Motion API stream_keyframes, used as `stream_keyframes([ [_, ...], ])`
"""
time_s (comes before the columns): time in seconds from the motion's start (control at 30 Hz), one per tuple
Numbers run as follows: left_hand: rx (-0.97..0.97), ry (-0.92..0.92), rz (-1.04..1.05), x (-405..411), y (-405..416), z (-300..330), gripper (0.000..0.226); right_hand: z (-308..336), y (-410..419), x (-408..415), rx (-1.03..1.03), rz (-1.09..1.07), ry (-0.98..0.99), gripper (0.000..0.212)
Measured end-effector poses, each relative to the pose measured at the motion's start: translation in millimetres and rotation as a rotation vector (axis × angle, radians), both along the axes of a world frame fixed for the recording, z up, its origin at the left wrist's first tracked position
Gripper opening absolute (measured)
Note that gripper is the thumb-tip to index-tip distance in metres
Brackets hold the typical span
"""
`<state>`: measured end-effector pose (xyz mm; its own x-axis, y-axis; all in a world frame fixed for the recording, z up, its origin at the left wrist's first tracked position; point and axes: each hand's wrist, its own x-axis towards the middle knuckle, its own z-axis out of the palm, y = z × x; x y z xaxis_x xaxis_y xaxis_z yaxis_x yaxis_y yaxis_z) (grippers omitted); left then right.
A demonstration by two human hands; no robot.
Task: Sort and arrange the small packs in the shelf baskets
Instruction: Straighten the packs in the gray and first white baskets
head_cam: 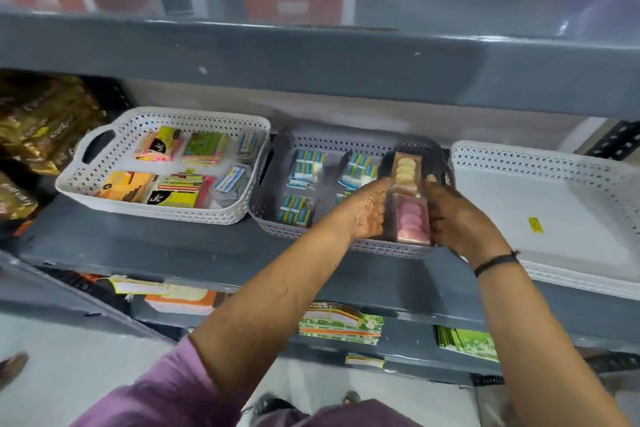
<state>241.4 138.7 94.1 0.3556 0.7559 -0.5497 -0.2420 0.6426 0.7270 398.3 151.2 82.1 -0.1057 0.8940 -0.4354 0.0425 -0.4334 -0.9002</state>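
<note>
— Which step is this?

— Lining up packs in the grey basket [273,218], it looks like. The pink pack [412,218] sits at the basket's near right corner, with the yellow pack [407,168] just behind it.

— And the grip?

— Left hand [367,210] and right hand [457,215] press the pink pack from either side — fingers narrowed onto it.

— Next?

— Probably square it against the basket's wall, then let go.

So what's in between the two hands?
Head view: a clear box of pink rounds, pressed between the left hand and the right hand. A second box with yellow rounds sits just behind it, in the grey basket.
</note>
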Motion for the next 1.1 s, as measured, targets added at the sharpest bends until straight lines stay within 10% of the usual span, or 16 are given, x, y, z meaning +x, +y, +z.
stream_keyframes([
  [0.2, 0.27, 0.078, 0.343, -134.4, -33.0, 29.7, 0.024, 34.3, -16.2, -29.4, 0.225, 0.015, 0.018, 0.104],
  [0.33, 0.276, 0.297, 0.662, -238.2, -44.8, 32.7, 0.037, 59.1, -22.0, -116.6, 0.194, 0.021, 0.3, 0.05],
  [0.4, 0.213, 0.317, 0.638, -265.2, -44.2, 27.6, 0.038, 58.0, -21.6, -171.5, 0.128, 0.051, 0.328, 0.014],
  [0.73, -0.013, 0.202, 0.375, -266.4, -25.7, 31.7, 0.049, 23.0, 0.1, -341.3, 0.11, 0.079, -0.074, 0.066],
  [1.1, -0.068, 0.118, 0.203, -276.0, 2.3, 2.6, 0.054, -9.5, 22.7, -348.7, -0.135, -0.058, 0.011, 0.085],
])
